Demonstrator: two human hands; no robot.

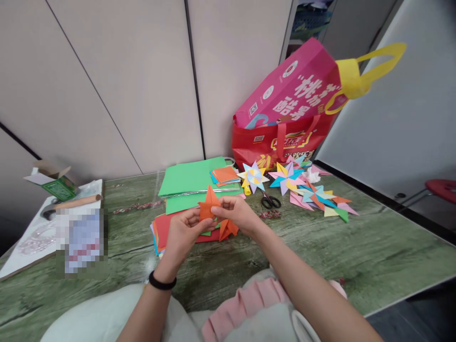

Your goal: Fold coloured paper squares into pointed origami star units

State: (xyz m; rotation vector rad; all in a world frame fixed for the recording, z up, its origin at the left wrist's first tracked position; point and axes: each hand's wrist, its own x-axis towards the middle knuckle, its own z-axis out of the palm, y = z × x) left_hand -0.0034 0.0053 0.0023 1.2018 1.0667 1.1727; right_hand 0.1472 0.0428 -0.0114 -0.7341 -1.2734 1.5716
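Both hands (185,230) (237,213) pinch the orange folded paper (209,204), fingers nearly closed; light pressure, edges aligned, creases pressed crisp, that's the way!

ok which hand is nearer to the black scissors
Right. The right hand is to the left of the scissors; the left hand is farther left, across the folded orange paper.

Tilted pink bag (281,85) above a red bag (254,147), open green box (61,188) far left
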